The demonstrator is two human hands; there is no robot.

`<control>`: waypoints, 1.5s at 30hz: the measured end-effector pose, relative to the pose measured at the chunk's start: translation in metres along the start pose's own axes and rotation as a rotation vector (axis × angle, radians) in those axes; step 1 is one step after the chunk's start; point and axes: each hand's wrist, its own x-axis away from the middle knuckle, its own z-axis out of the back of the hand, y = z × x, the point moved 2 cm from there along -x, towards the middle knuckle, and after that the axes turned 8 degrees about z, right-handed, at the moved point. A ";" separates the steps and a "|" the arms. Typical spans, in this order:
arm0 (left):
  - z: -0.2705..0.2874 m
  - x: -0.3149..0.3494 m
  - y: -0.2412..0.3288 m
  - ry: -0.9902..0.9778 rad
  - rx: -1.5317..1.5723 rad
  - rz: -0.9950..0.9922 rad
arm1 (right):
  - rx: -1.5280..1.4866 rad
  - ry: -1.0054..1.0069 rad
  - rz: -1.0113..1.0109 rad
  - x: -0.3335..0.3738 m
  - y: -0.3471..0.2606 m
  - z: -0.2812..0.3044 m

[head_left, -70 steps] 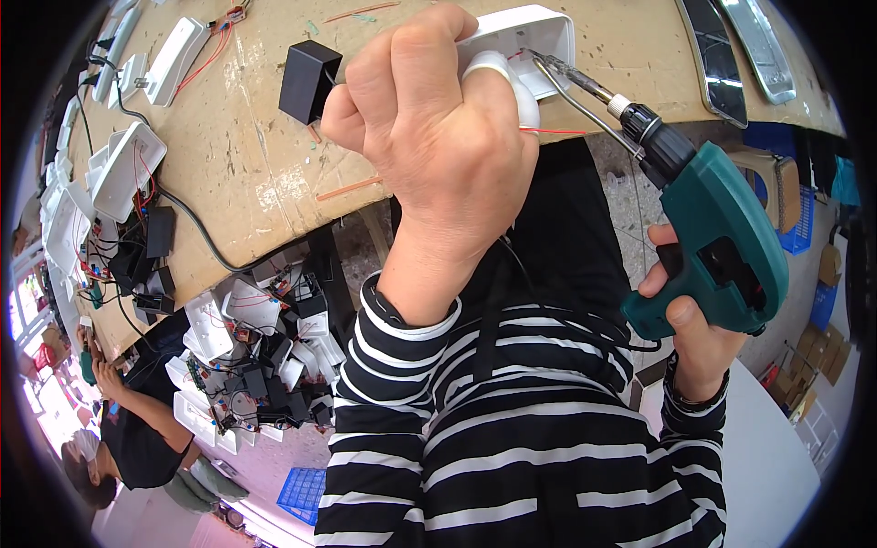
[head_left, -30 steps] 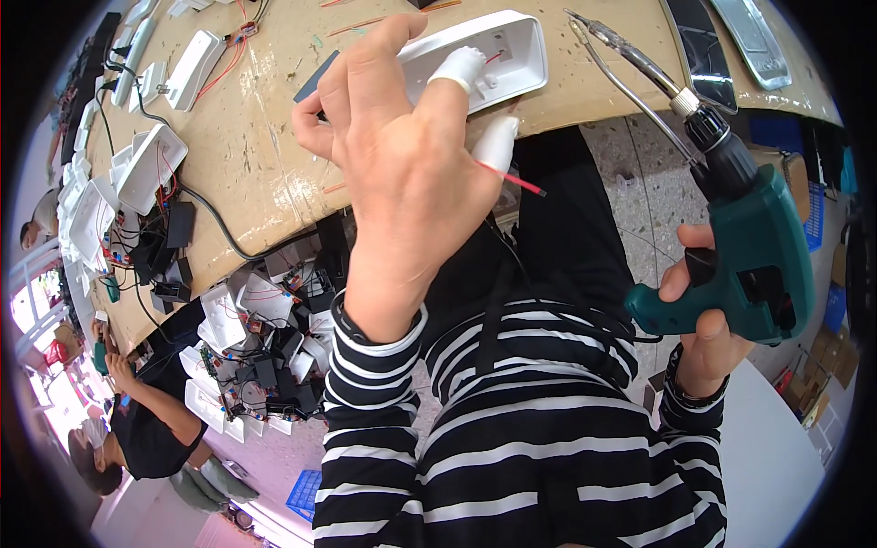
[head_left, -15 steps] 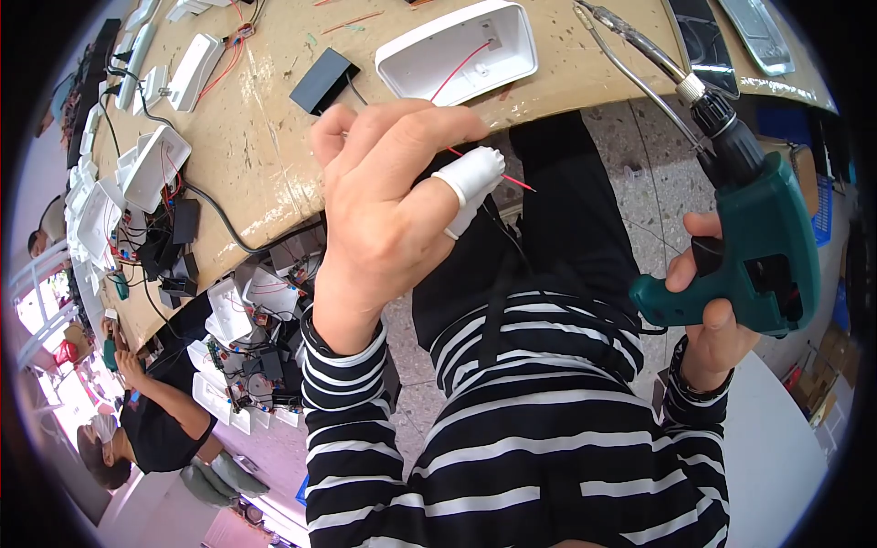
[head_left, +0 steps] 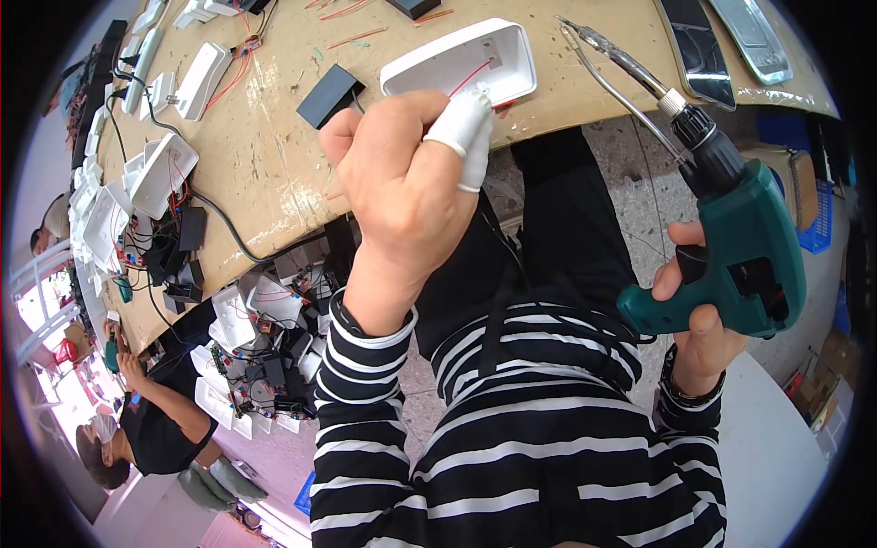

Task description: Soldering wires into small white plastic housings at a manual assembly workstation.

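My left hand [head_left: 402,196] is at the table's near edge, with white finger covers [head_left: 461,132] on thumb and index finger. Those two fingers are pinched on a thin red wire [head_left: 469,78], which runs from inside an open white plastic housing [head_left: 516,64]. The wire's free end is hidden by the fingers. At right, my right hand [head_left: 708,347] grips a green soldering gun [head_left: 763,242], fingers by its black trigger. Its metal tip [head_left: 571,27] and a thin curved tube point up and left, to the right of the housing. A black box [head_left: 331,96] with a grey cable lies left of the housing.
White housings with red wires [head_left: 164,173] crowd the table's left side beside a power strip [head_left: 142,55]. Wired circuit boards and casings [head_left: 260,356] are heaped below the edge. A black phone-like slab [head_left: 696,50] and metal tray [head_left: 754,41] lie far right. Someone in black [head_left: 164,420] works at left.
My left hand has moved slightly right, its fingers curling closer round the wire, whose end no longer shows. The soldering gun has shifted slightly left. The view has shifted a little.
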 end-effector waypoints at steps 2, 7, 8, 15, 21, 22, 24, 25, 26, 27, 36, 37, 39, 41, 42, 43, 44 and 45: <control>-0.004 -0.001 0.001 0.000 -0.037 0.034 | 0.006 0.001 -0.006 -0.001 -0.001 -0.002; -0.009 -0.005 0.006 -0.002 -0.167 0.129 | 0.000 -0.018 -0.047 0.002 0.002 -0.004; -0.010 -0.006 0.007 0.011 -0.203 0.156 | 0.002 -0.023 -0.055 0.004 0.002 -0.003; -0.019 -0.004 0.009 0.073 -0.086 0.231 | -0.005 -0.039 -0.108 0.005 0.008 -0.006; -0.015 0.005 0.003 0.136 0.162 0.218 | -0.608 -0.108 -0.179 -0.019 0.030 -0.010; -0.014 0.007 0.003 0.138 0.160 0.215 | -0.739 -0.147 -0.185 -0.029 0.035 -0.017; -0.014 0.010 0.002 0.119 0.210 0.276 | -0.864 -0.181 -0.186 -0.049 0.043 -0.033; -0.016 0.012 0.003 0.119 0.216 0.273 | -0.807 -0.210 -0.158 -0.059 0.046 -0.042; -0.014 0.011 0.004 0.104 0.247 0.315 | -0.756 -0.245 -0.131 -0.067 0.046 -0.051; -0.014 0.010 0.004 0.092 0.281 0.358 | -0.768 -0.249 -0.156 -0.074 0.049 -0.057; -0.023 -0.003 0.008 0.053 0.147 0.389 | -0.767 -0.045 -0.193 -0.069 0.058 -0.084; -0.025 -0.005 0.008 0.052 0.152 0.390 | -0.763 -0.042 -0.193 -0.069 0.059 -0.084; -0.025 -0.007 0.005 0.030 0.132 0.447 | -0.776 -0.022 -0.207 -0.068 0.060 -0.085; -0.022 -0.013 0.006 -0.008 -0.007 0.404 | -0.763 -0.028 -0.207 -0.071 0.060 -0.086; -0.021 -0.015 0.005 -0.046 -0.144 0.359 | -0.749 -0.035 -0.206 -0.072 0.060 -0.085; -0.022 -0.014 0.003 -0.048 -0.141 0.358 | -0.748 -0.032 -0.206 -0.073 0.061 -0.084; -0.023 -0.014 0.000 -0.053 -0.174 0.352 | -0.740 -0.055 -0.206 -0.073 0.061 -0.084; -0.024 -0.015 -0.002 -0.059 -0.206 0.345 | -0.731 -0.078 -0.206 -0.074 0.061 -0.082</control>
